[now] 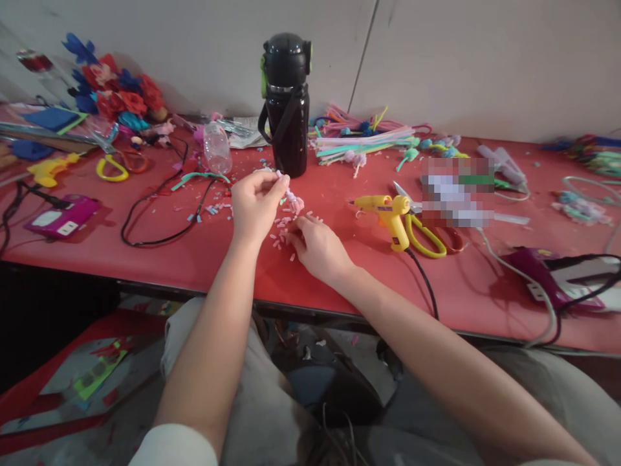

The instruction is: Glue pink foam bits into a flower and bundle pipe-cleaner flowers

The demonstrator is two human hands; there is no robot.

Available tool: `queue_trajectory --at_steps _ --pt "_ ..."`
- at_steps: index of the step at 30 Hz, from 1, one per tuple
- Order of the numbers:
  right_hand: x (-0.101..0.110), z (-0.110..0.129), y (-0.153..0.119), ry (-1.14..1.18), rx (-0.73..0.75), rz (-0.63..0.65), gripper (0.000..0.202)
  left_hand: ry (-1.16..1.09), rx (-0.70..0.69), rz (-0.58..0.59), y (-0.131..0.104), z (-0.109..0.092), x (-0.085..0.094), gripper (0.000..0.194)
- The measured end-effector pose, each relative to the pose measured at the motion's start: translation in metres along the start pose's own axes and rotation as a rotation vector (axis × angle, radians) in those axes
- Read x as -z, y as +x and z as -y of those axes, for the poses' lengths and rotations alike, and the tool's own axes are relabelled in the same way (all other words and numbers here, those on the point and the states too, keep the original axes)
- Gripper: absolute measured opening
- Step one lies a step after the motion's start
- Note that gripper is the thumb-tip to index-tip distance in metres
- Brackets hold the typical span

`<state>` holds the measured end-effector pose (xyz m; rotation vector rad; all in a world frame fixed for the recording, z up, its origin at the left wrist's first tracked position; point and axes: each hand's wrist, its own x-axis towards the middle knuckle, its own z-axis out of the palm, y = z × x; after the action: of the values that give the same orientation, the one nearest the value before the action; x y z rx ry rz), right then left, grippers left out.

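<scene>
Forearms [216, 336] are seen nearest. Lilac-pink piece [295, 204] is pinched by left hand [252, 213] over red table [169, 262]; right hand [323, 249] is placed at pink bits [276, 244], grip untellable. Light pinch, bits taken singly: advised.

One black flask [286, 139], one clear plastic bottle [217, 149], two yellow hot-glue guns [48, 171] [394, 213], two pairs of scissors [112, 168] [427, 238], two purple corded boxes [65, 217] [548, 278] and many pink clippings [283, 222] are being borne by one red table [334, 184], while one pink fuzzy piece [295, 203] is being held.
</scene>
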<state>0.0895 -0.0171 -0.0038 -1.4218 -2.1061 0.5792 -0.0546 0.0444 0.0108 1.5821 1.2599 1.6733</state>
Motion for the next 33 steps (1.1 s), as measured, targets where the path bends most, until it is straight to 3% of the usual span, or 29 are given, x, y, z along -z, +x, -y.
queue_trajectory --at_steps 6,9,14,18,23,33 --pt "0.014 -0.023 -0.013 0.224 0.079 -0.064 0.019 0.029 0.020 0.033 -0.004 -0.004 -0.007 0.013" --pt "0.028 -0.038 -0.025 0.204 0.108 -0.072 0.027 0.020 0.053 0.066 -0.008 -0.007 -0.012 0.013" --pt "0.060 -0.074 -0.054 0.142 0.010 -0.145 0.025 -0.007 0.050 0.127 -0.015 -0.010 -0.022 0.012" --pt "0.069 -0.092 -0.066 0.212 -0.031 -0.182 0.027 -0.004 0.038 0.167 -0.021 -0.010 -0.028 0.011" --pt "0.065 -0.088 -0.064 0.221 -0.001 -0.101 0.038 -0.007 0.071 0.229 -0.025 -0.009 -0.032 0.013" --pt "0.058 -0.071 -0.065 0.164 0.135 -0.027 0.029 -0.011 0.046 0.213 -0.024 -0.013 -0.031 0.012"
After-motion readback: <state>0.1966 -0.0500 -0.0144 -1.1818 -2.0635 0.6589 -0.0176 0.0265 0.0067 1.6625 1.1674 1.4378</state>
